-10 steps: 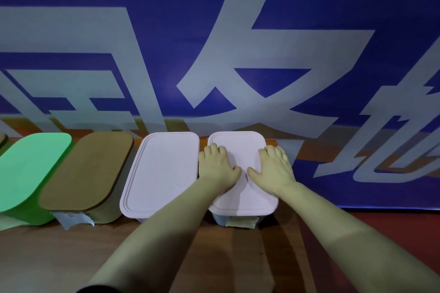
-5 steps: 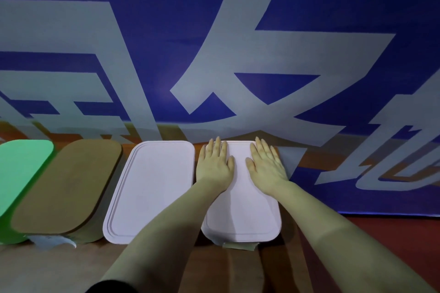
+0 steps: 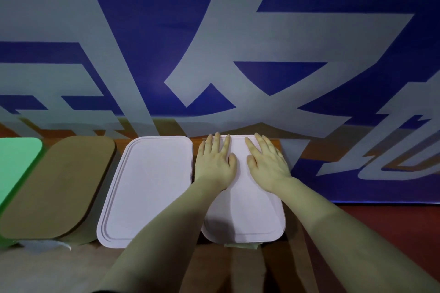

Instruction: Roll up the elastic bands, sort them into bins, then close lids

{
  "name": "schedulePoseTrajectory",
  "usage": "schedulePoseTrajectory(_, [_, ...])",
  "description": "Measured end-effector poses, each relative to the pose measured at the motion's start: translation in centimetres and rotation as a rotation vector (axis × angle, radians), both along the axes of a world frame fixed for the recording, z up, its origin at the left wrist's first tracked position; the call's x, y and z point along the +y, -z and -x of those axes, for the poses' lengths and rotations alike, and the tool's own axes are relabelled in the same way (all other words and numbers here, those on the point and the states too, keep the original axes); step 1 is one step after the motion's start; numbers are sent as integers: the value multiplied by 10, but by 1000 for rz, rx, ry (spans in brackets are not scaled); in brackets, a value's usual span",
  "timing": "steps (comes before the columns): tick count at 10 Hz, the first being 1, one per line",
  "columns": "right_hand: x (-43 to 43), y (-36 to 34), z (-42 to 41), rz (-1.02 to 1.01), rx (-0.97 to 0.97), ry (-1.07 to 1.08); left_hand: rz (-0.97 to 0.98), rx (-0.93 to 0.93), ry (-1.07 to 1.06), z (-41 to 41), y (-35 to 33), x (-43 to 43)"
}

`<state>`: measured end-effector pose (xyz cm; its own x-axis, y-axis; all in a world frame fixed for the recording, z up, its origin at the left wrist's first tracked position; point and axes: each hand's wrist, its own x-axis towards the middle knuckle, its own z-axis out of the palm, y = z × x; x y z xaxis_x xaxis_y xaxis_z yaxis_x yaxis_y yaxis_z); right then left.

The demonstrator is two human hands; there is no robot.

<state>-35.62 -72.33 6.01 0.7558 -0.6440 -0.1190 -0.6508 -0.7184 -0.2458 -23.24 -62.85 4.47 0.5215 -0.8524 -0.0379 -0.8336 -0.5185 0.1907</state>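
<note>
Your left hand (image 3: 215, 164) and right hand (image 3: 267, 164) lie flat, fingers spread, pressing the far end of the rightmost pale pink rectangular plastic lid (image 3: 245, 211), seated on its bin on the table (image 3: 47, 271).

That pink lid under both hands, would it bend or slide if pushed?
Probably fairly stiff: the pink lid lies flat under the left hand and right hand without visible sagging. Likely light, being thin. Its smooth surface may be slippery.

Left hand (image 3: 215, 165) and right hand (image 3: 267, 164) lie seemingly flat.
</note>
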Motion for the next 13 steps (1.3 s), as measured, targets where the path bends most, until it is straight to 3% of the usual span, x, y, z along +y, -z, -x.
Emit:
schedulePoseTrajectory(4, [-5, 2, -6, 46, 34, -12, -18, -22, 3, 1, 2, -2])
schedulePoseTrajectory(8, [-3, -21, -13, 151, 186, -42, 73, 170, -46, -2, -26, 3])
schedulePoseTrajectory(10, [6, -37, -11, 126, 233, -27, 32, 64, -29, -4, -58, 4])
schedulePoseTrajectory(13, [55, -106, -11, 86, 168, -75, 66, 37, -71, -6, -127, 71])
